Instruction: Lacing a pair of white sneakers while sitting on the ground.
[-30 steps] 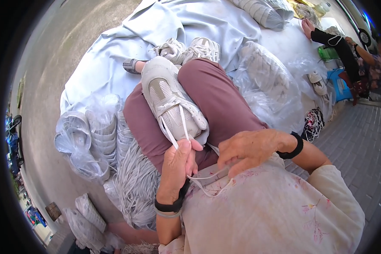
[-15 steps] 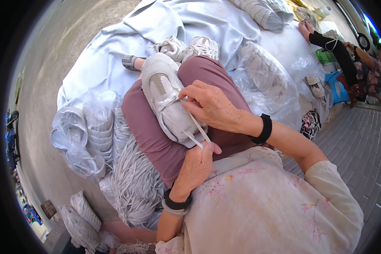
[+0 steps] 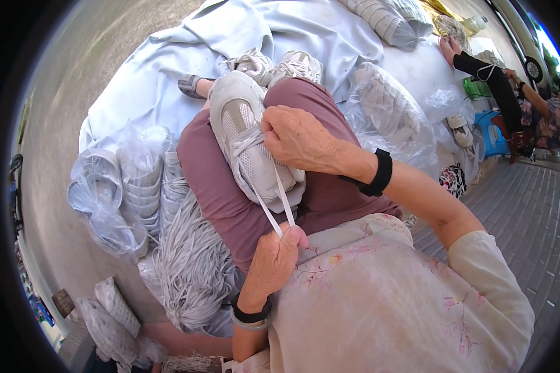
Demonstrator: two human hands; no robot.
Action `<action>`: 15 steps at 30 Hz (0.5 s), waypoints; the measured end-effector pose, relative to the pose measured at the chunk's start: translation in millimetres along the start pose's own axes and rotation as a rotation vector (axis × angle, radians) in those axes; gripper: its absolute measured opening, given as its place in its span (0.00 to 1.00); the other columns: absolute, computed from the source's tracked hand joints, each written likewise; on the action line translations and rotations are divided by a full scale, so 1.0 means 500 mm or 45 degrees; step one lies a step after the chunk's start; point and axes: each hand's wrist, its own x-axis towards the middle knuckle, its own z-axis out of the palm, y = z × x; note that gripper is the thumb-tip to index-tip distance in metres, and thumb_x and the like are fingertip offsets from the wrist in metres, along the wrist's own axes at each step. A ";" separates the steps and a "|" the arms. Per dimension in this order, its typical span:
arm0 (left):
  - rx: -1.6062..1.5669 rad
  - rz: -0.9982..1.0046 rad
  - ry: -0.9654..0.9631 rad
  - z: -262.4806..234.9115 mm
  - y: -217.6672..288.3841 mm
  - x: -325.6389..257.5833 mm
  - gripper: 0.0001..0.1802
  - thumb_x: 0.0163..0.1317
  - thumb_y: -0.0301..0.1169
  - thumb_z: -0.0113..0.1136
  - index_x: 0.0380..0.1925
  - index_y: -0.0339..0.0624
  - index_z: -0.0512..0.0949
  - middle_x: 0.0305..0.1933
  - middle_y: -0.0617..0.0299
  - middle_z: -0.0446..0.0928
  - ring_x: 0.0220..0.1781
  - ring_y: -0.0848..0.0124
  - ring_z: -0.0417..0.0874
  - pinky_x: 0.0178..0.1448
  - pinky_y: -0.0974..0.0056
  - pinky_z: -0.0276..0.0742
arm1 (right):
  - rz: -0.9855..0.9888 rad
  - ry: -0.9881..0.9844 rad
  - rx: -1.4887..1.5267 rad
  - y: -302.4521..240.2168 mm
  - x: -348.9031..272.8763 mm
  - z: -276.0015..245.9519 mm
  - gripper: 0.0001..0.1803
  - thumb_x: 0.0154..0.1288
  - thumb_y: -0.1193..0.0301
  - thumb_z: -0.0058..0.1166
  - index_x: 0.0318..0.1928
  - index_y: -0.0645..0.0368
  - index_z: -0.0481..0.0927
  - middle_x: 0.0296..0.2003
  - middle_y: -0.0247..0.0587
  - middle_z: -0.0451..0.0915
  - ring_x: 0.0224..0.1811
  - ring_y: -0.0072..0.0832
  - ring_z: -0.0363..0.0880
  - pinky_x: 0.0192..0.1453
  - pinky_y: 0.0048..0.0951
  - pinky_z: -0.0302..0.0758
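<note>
On my lap lies a pale grey and white sneaker (image 3: 239,115), its toe pointing away from me. A flat white shoelace (image 3: 274,217) runs from its upper eyelets in two strands toward me, both pulled fairly straight. Below the shoe, my left hand (image 3: 277,252) pinches the two strands between thumb and fingers. My right hand (image 3: 302,140) is curled against the right side of the lacing; its fingertips are hidden, so what they grip does not show.
A heap of white laces (image 3: 193,273) lies at my left beside bagged shoe parts (image 3: 140,186). Two laced sneakers (image 3: 295,65) stand beyond my knees. At right are a plastic-wrapped bundle (image 3: 389,102), a blue stool (image 3: 493,130) and another person's arm (image 3: 535,99).
My left hand has drawn down toward me, and the lace strands are longer and straighter. My right hand has curled tighter and shifted slightly up along the shoe.
</note>
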 end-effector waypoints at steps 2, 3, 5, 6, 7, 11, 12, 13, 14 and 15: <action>0.031 0.028 -0.033 -0.007 0.017 -0.009 0.23 0.75 0.45 0.41 0.30 0.38 0.73 0.13 0.69 0.61 0.17 0.79 0.63 0.23 0.69 0.60 | 0.082 -0.005 -0.059 0.010 -0.002 0.012 0.05 0.58 0.74 0.48 0.31 0.63 0.74 0.26 0.52 0.76 0.32 0.49 0.77 0.37 0.42 0.73; 0.031 0.024 -0.054 -0.006 0.028 -0.007 0.23 0.75 0.45 0.40 0.30 0.38 0.73 0.12 0.69 0.63 0.16 0.80 0.63 0.22 0.70 0.61 | 0.169 -0.007 -0.119 0.016 -0.004 0.016 0.05 0.57 0.74 0.48 0.30 0.63 0.75 0.27 0.53 0.77 0.31 0.50 0.77 0.36 0.41 0.73; 0.019 0.017 -0.062 0.002 0.027 -0.007 0.24 0.75 0.46 0.40 0.30 0.38 0.74 0.12 0.69 0.64 0.14 0.80 0.64 0.21 0.72 0.61 | 0.212 -0.123 -0.045 0.002 -0.012 -0.013 0.07 0.60 0.72 0.49 0.30 0.63 0.76 0.27 0.50 0.78 0.28 0.45 0.78 0.34 0.38 0.74; 0.029 0.063 -0.055 0.011 0.022 -0.006 0.24 0.75 0.46 0.39 0.30 0.38 0.74 0.12 0.68 0.65 0.14 0.80 0.64 0.21 0.72 0.61 | 0.265 -0.229 0.024 -0.011 -0.016 -0.037 0.09 0.62 0.70 0.50 0.30 0.64 0.77 0.27 0.47 0.79 0.25 0.41 0.79 0.31 0.35 0.74; 0.042 0.114 -0.059 0.018 0.021 -0.002 0.25 0.76 0.46 0.38 0.30 0.38 0.74 0.12 0.68 0.65 0.14 0.80 0.65 0.21 0.71 0.61 | 0.267 -0.230 0.017 -0.033 -0.017 -0.071 0.09 0.62 0.70 0.50 0.30 0.64 0.77 0.27 0.47 0.79 0.25 0.41 0.79 0.31 0.35 0.74; 0.094 0.027 -0.124 0.027 0.043 0.017 0.19 0.74 0.39 0.42 0.30 0.37 0.73 0.14 0.58 0.70 0.16 0.66 0.73 0.25 0.61 0.67 | 0.855 -0.798 0.731 -0.077 -0.055 -0.109 0.15 0.68 0.62 0.52 0.33 0.64 0.78 0.25 0.35 0.78 0.23 0.20 0.76 0.26 0.23 0.74; 0.230 0.247 -0.116 0.039 0.029 0.030 0.20 0.74 0.40 0.40 0.31 0.37 0.73 0.14 0.59 0.69 0.16 0.66 0.71 0.26 0.62 0.68 | 0.843 -0.848 0.926 -0.077 -0.070 -0.099 0.17 0.69 0.60 0.52 0.35 0.64 0.78 0.25 0.31 0.77 0.23 0.15 0.75 0.26 0.20 0.73; 0.367 0.461 -0.095 0.050 0.015 0.042 0.21 0.75 0.40 0.38 0.31 0.36 0.73 0.15 0.59 0.69 0.17 0.66 0.69 0.28 0.63 0.68 | 0.836 -0.855 0.929 -0.088 -0.077 -0.085 0.17 0.69 0.60 0.52 0.35 0.64 0.78 0.25 0.31 0.77 0.23 0.15 0.75 0.26 0.20 0.73; 0.366 0.459 -0.081 0.067 -0.004 0.057 0.21 0.75 0.40 0.38 0.31 0.36 0.73 0.15 0.59 0.69 0.17 0.66 0.69 0.28 0.63 0.68 | 0.866 -0.827 1.000 -0.102 -0.080 -0.066 0.16 0.69 0.61 0.52 0.35 0.64 0.78 0.25 0.32 0.77 0.23 0.15 0.75 0.26 0.20 0.73; 0.407 0.701 0.034 0.085 -0.025 0.074 0.21 0.74 0.40 0.39 0.31 0.36 0.73 0.17 0.57 0.70 0.19 0.62 0.70 0.30 0.61 0.69 | 0.895 -0.799 1.071 -0.113 -0.080 -0.054 0.16 0.69 0.62 0.53 0.36 0.65 0.77 0.25 0.33 0.77 0.23 0.16 0.76 0.26 0.19 0.73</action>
